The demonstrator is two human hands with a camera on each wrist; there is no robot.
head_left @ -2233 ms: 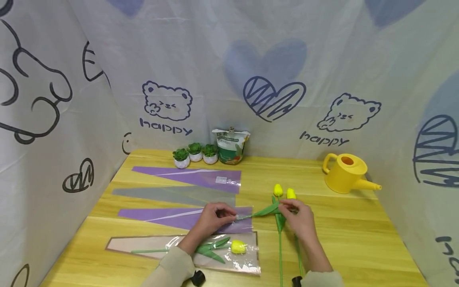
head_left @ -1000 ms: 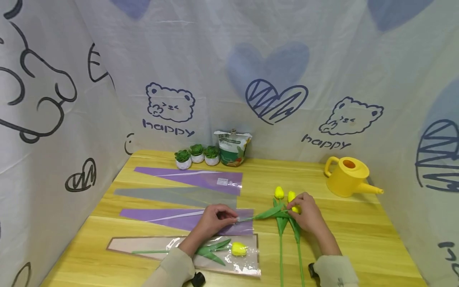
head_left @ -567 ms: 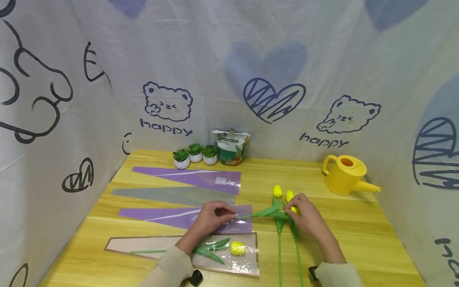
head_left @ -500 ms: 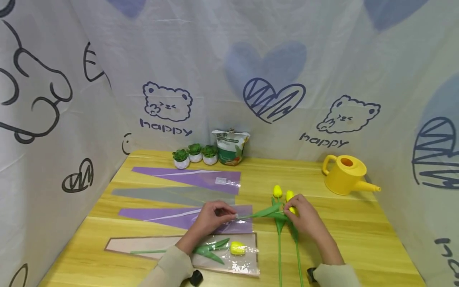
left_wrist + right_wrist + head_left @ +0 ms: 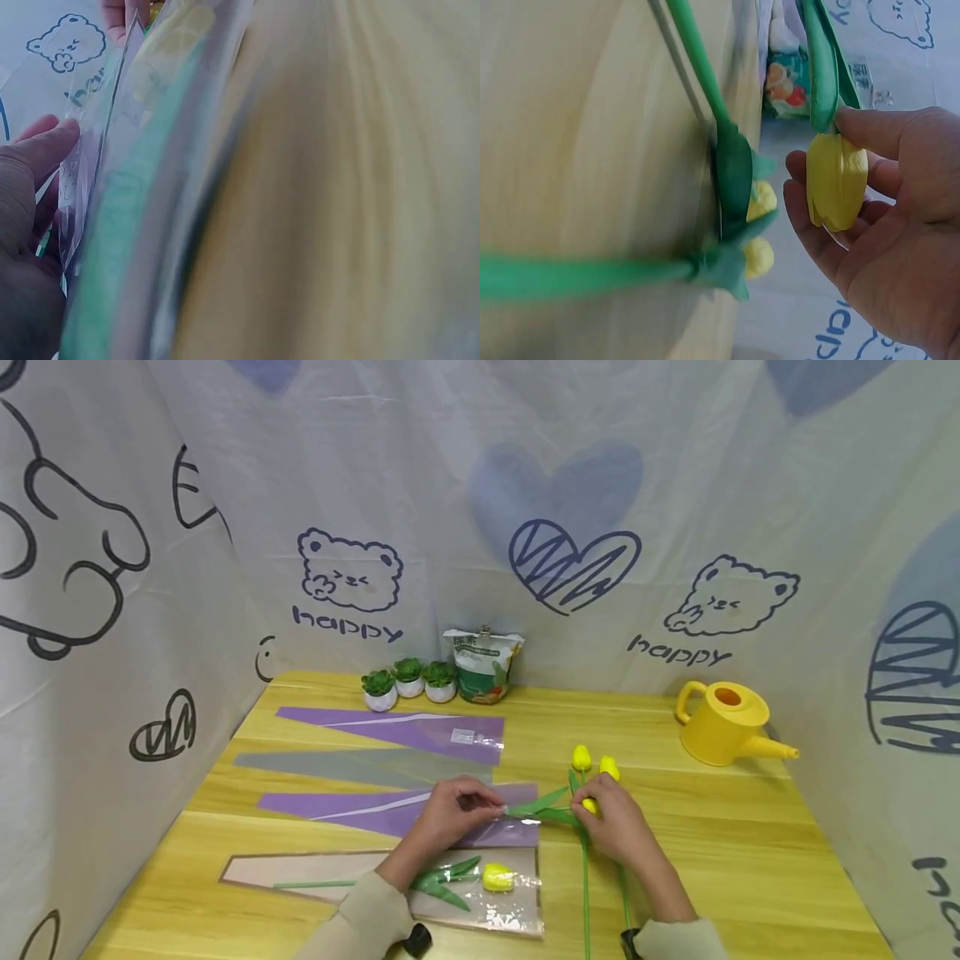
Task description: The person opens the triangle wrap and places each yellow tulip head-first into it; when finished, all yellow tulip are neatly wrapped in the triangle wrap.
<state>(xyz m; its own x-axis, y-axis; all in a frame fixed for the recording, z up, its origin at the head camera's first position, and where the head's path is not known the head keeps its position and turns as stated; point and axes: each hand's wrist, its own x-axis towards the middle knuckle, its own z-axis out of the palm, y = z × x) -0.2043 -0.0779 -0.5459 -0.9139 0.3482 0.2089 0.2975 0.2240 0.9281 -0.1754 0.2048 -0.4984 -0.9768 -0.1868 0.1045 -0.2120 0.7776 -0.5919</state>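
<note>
My left hand [image 5: 497, 810] pinches the open mouth of a purple flower sleeve [image 5: 390, 810] lying on the wooden table [image 5: 750, 860]. In the left wrist view the sleeve edge [image 5: 82, 172] is a blur beside my fingers [image 5: 34, 161]. My right hand [image 5: 597, 802] grips a yellow tulip [image 5: 589, 807] by its bud [image 5: 837, 180]. The tulip's leaves [image 5: 543, 802] reach into the sleeve mouth. Two more yellow tulips [image 5: 581, 757] [image 5: 609, 767] lie just behind my right hand, stems pointing toward me.
A clear sleeve with a wrapped yellow tulip [image 5: 497, 877] lies near the front edge. A grey sleeve [image 5: 360, 768] and another purple sleeve [image 5: 397, 731] lie further back. Three small potted plants [image 5: 408, 681], a bag [image 5: 482, 664] and a yellow watering can [image 5: 723, 722] stand along the printed cloth walls.
My right hand has moved left with the tulip, bringing its leaves closer to the sleeve mouth. My left hand keeps its pinch on the sleeve, which has shifted slightly right.
</note>
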